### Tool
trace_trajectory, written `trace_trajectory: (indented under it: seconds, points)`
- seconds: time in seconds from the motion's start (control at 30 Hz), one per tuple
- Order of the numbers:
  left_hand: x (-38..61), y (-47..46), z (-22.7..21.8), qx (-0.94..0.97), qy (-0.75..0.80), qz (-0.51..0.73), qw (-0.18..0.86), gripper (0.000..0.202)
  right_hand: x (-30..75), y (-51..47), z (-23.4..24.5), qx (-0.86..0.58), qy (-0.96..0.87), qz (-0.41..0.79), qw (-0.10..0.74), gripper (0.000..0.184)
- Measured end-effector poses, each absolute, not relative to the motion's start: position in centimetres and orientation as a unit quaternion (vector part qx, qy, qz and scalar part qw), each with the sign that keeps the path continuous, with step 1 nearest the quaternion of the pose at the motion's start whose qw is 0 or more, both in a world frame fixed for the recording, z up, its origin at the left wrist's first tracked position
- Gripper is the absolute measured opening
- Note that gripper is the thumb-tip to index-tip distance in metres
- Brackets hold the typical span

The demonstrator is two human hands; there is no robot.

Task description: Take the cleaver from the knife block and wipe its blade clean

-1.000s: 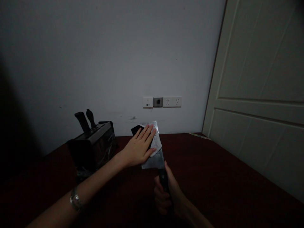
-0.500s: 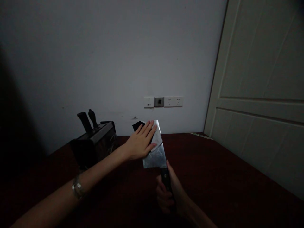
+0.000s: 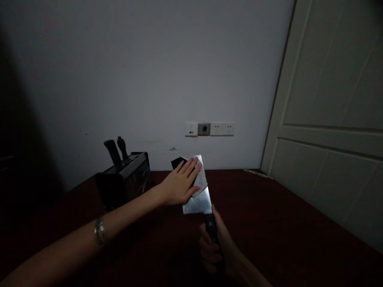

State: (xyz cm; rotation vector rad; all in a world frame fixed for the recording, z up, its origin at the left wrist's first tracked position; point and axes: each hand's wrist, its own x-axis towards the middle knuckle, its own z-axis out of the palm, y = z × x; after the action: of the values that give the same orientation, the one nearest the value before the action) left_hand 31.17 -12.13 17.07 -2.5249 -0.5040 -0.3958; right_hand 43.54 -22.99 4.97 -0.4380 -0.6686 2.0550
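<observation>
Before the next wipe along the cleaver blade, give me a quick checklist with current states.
1. Right hand wrapped around the cleaver handle: ok.
2. Left hand flat on the white cloth, pressing it on the blade: ok.
3. Fingers clear of the cutting edge: cannot tell, too dark.
4. Blade resting on the table or lifted: cannot tell.
5. Knife block apart from both hands: ok.

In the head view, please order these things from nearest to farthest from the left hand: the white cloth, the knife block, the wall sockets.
1. White cloth: under the left hand, on the cleaver blade.
2. Knife block: to its left on the table.
3. Wall sockets: above, on the wall.
</observation>
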Motion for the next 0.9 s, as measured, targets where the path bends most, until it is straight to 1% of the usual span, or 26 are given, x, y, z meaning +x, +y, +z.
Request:
trace_trajectory:
  seconds: [0.13, 0.37, 0.6, 0.8, 0.9]
  points:
    - [30.9, -13.8, 15.8, -0.947, -0.144, -0.126, 0.259, 0.069, 43.6, -23.2, 5.1, -0.178, -0.258, 0.831, 0.46, 0.083]
    - [31.6, -10.4, 17.2, -0.931, -0.228, -0.148, 0.246, 0.064, 43.4, -23.2, 4.8, -0.155, -0.261, 0.844, 0.443, 0.084]
    - [32.2, -13.6, 15.7, -0.95, -0.139, -0.131, 0.247, 0.067, 43.8, -23.0, 5.1, -0.177, -0.261, 0.829, 0.462, 0.083]
    - [32.6, -11.1, 16.6, -0.928, -0.232, -0.169, 0.237, 0.063, 43.5, -23.3, 5.4, -0.213, -0.259, 0.821, 0.463, 0.079]
    - [32.6, -11.9, 15.8, -0.932, -0.219, -0.16, 0.239, 0.064, 44.0, -23.0, 5.2, -0.203, -0.26, 0.822, 0.465, 0.079]
